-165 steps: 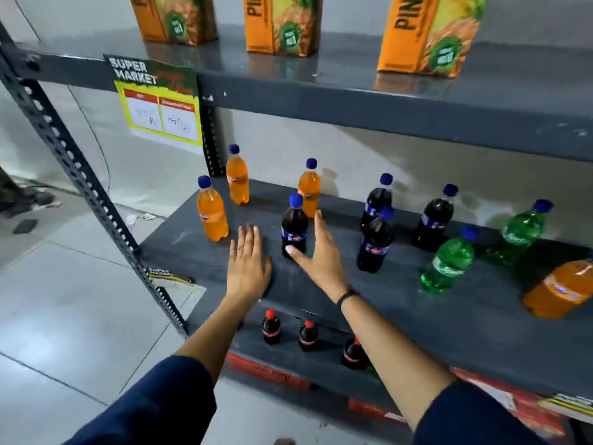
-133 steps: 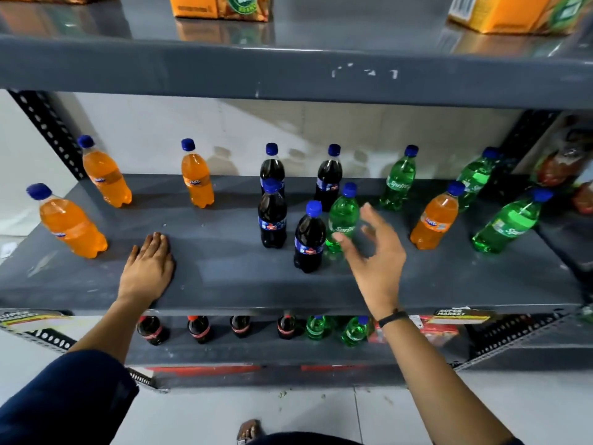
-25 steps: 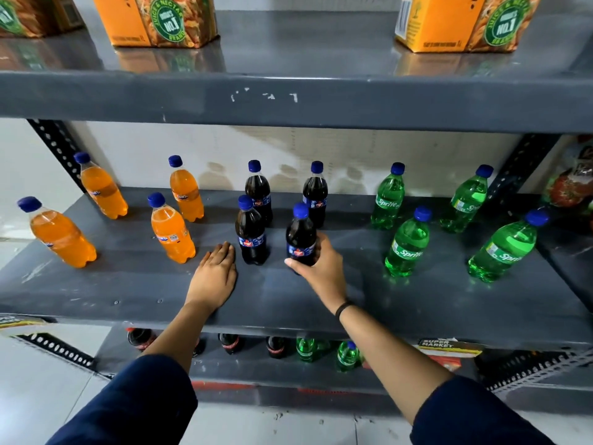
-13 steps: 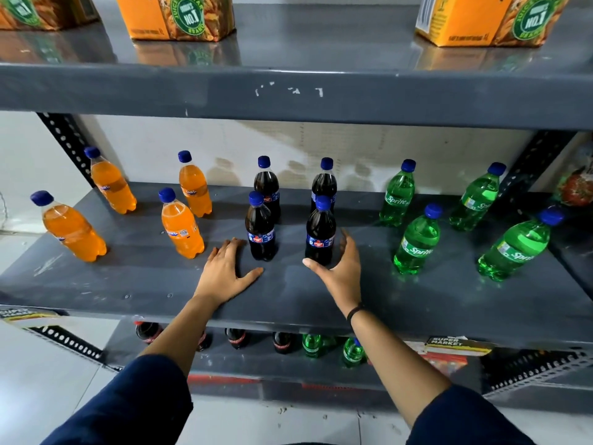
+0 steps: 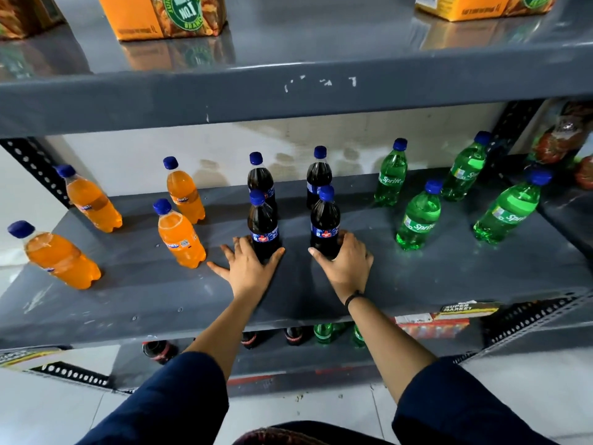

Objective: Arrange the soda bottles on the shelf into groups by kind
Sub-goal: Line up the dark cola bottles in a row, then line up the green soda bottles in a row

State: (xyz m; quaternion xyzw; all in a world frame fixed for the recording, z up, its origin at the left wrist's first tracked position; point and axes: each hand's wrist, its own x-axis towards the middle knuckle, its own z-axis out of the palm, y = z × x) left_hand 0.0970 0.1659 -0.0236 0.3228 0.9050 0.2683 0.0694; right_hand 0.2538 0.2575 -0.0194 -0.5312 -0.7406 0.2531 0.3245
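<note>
The left hand lies splayed, fingers flat on the shelf, cupping the front-left cola bottle loosely. The right hand wraps the front-right cola bottle. Orange bottles stand leftward, green bottles rightward.

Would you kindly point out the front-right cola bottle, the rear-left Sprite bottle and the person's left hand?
Front-right cola bottle (image 5: 324, 223): head view, on its dark body just above the label.
Rear-left Sprite bottle (image 5: 391, 179): head view, on its green label.
Left hand (image 5: 249, 267): head view, on the back of the hand.
</note>
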